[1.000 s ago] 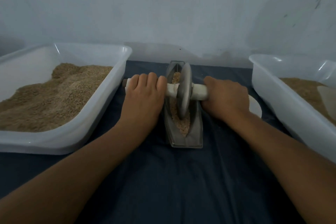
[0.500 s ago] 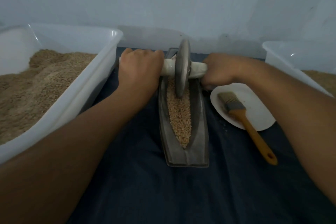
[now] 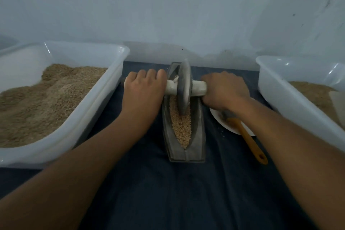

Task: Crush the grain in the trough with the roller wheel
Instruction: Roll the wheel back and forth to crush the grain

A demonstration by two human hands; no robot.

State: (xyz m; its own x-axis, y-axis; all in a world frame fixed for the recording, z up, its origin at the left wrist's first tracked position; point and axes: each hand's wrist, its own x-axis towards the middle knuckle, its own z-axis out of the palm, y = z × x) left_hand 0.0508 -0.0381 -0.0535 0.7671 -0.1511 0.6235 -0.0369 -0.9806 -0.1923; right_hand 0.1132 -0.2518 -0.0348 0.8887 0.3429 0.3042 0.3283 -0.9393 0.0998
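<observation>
Setting: dark blue cloth (image 3: 168, 192) covered the table before a pale wall, and we worked at its middle.
Left grip: our left hand (image 3: 143, 93) was curled over the white axle handle (image 3: 171, 87), knuckles up, wrist straight.
Right grip: our right hand (image 3: 224, 89) was wrapped round the other end of the handle, wrist bent slightly outward over the white plate (image 3: 220, 121).
Wheel: roller wheel (image 3: 183, 87) stood upright between our hands, its rim down in the far half of the trough (image 3: 197, 136).
Grain: grain (image 3: 181, 127) filled the groove, mostly on the near side of the wheel, and looked largely whole.
Arms: both forearms reached forward, nearly level, well extended.
Risk, tilt: if we pressed unevenly, we judged the wheel could lean and ride up the trough wall, spilling grain.
Risk, slide: a hard push could shift the trough on the cloth.
Risk, neighbours: our right forearm lay over the brush (image 3: 248, 138); a pull back might knock it off.
Bins: left bin (image 3: 89, 110) and right bin (image 3: 276, 99) held more grain at either side.
</observation>
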